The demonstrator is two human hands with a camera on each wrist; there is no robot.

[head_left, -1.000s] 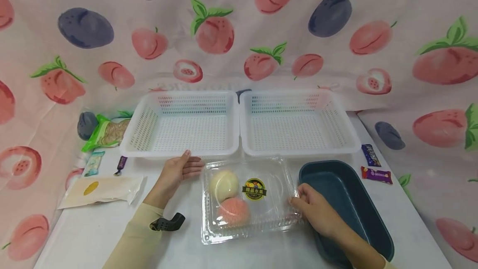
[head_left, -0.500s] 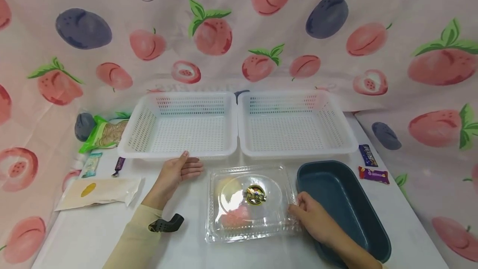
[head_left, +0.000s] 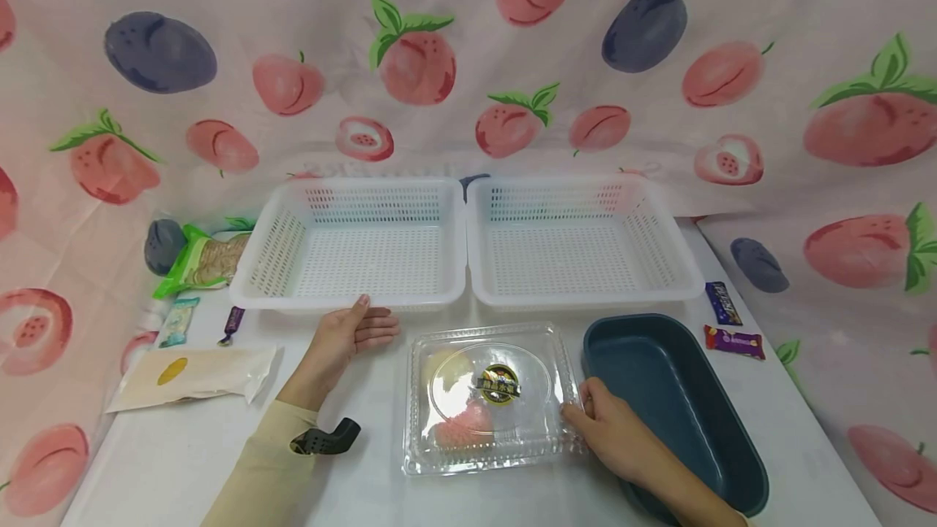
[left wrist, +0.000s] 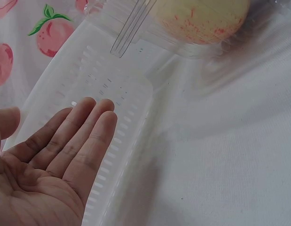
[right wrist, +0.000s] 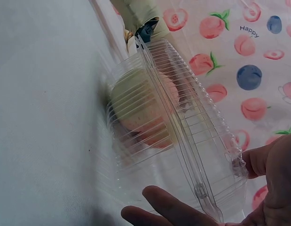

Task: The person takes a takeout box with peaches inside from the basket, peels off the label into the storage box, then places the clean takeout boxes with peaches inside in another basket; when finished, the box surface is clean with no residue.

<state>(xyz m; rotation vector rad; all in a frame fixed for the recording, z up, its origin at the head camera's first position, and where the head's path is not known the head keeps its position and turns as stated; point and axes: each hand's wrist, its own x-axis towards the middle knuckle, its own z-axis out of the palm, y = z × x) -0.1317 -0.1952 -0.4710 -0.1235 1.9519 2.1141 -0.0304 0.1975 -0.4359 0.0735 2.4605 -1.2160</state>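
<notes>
My right hand [head_left: 618, 429] grips the right edge of a clear plastic clamshell box [head_left: 534, 429], the thumb on its lid and the fingers along its side. Through the lid show a pale yellow peach [left wrist: 201, 21] and a pink peach [head_left: 466, 425]; glare partly hides them. A black and gold label [head_left: 499, 385] marks the lid. My left hand [head_left: 344, 348] is held with straight fingers and holds nothing. It is just in front of the left white basket [head_left: 351, 299], left of the box, the palm facing the box.
A second white basket [head_left: 586, 295] stands beside the first. At the right lies a dark blue tray [head_left: 681, 413], with two wrapped snacks [head_left: 734, 341] beyond it. Several packaged foods lie at the left, including a cream packet [head_left: 212, 376] and a green bag [head_left: 205, 259].
The box has shifted slightly right and its lid has changed angle, so glare now covers the peaches. My right hand has come down slightly with it; my left hand has stayed still.
</notes>
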